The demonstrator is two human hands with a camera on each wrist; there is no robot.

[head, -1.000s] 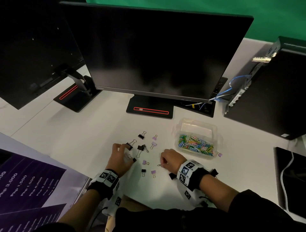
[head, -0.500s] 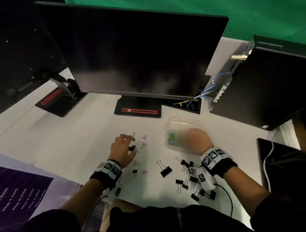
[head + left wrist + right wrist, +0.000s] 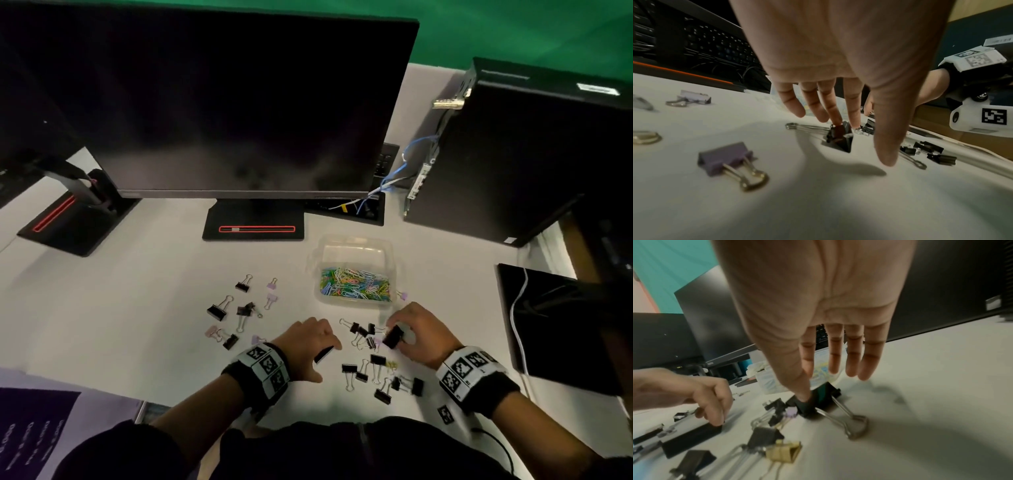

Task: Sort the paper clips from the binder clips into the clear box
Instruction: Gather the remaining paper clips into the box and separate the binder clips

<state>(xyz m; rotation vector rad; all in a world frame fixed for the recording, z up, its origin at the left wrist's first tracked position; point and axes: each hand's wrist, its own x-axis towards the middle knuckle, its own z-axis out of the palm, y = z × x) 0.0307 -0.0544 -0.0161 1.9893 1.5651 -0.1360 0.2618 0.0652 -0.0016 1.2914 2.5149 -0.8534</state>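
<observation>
Both hands are bare. The left wrist (image 3: 262,371) and the right wrist (image 3: 474,377) each wear a black cuff (image 3: 496,397) ringed by white blocks printed with black square code markers. Dark sleeves (image 3: 137,448) cover the upper forearms. A thin black cable (image 3: 501,445) trails from the right wrist's white camera housing (image 3: 980,117).

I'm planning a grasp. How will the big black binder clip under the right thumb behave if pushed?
The big black binder clip looks rigid and lies flat, so it will probably slide, not roll. Its wire handles may swing or snag nearby clips.
</observation>
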